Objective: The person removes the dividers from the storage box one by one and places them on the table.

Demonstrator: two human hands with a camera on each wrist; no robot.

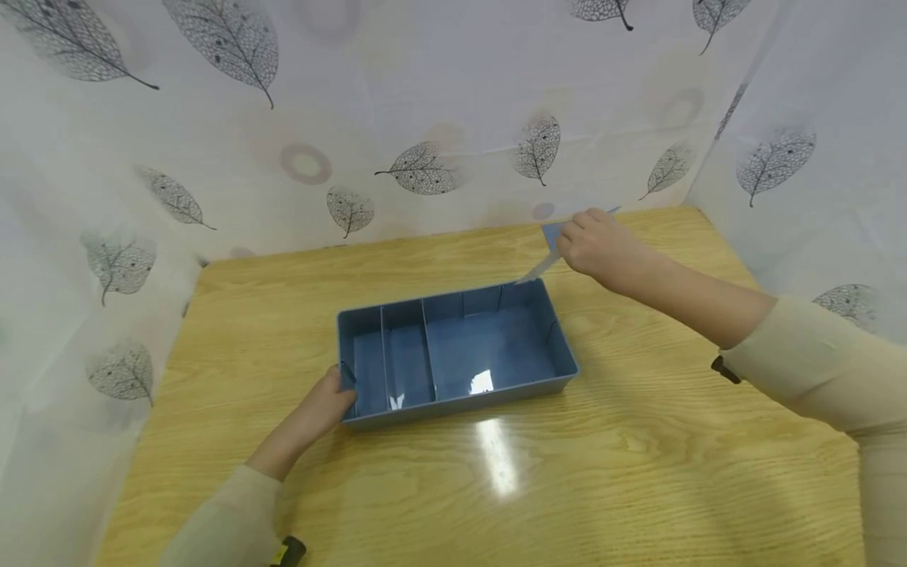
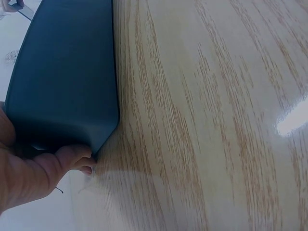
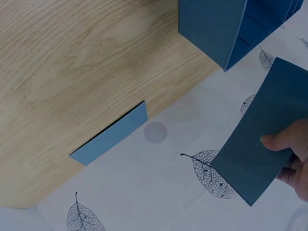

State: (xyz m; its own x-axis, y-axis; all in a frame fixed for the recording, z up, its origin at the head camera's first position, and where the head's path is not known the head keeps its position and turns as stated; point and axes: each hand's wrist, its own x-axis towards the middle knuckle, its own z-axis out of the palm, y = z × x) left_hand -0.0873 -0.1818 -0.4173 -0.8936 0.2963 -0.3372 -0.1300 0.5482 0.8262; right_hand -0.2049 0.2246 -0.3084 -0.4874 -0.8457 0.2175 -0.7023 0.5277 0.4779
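Observation:
A blue rectangular box [image 1: 460, 403] stands upright on the table, two thin dividers [image 1: 428, 350] splitting off narrow compartments at its left. My left hand [image 1: 327, 403] grips the box's left end; the left wrist view shows the thumb [image 2: 67, 156] against that end near the bottom corner. Pinched in my right hand [image 1: 595, 246] is a flat blue divider panel [image 3: 262, 125], raised above the box's back right corner and seen nearly edge-on in the head view. Beyond that hand a second blue panel [image 3: 113, 137] lies at the table's back edge, partly hidden in the head view.
The wood-grain table [image 1: 638, 472] carries the box near its middle. Pale cloth [image 1: 453, 94] printed with leaves hangs behind the table and along both sides. Light glares off the tabletop in front of the box.

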